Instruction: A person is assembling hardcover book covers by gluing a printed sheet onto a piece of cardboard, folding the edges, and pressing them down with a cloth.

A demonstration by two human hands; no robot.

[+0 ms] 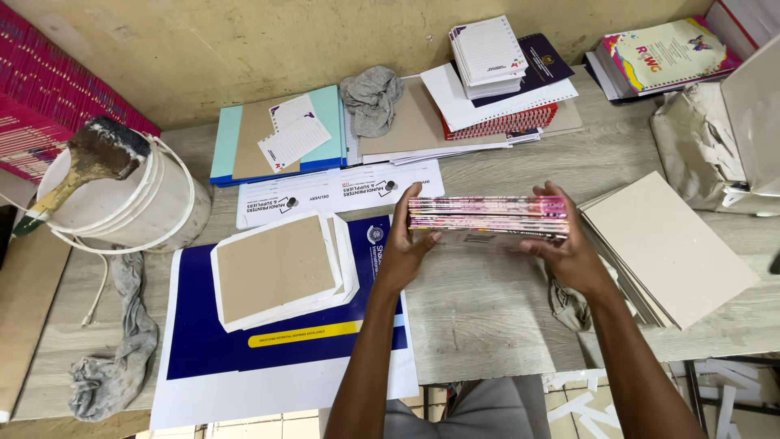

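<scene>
Both hands clamp the ends of a pink stack point(487, 218), left hand point(404, 248), right hand point(569, 252), just right of the blue sheet point(203, 341). Loose, slippery leaves probably; best gripped at both ends.

One white bucket point(122, 203), one glue brush point(85, 162), two grey rags point(371, 97) point(114, 358), two hands point(406, 248) point(569, 252).
</scene>
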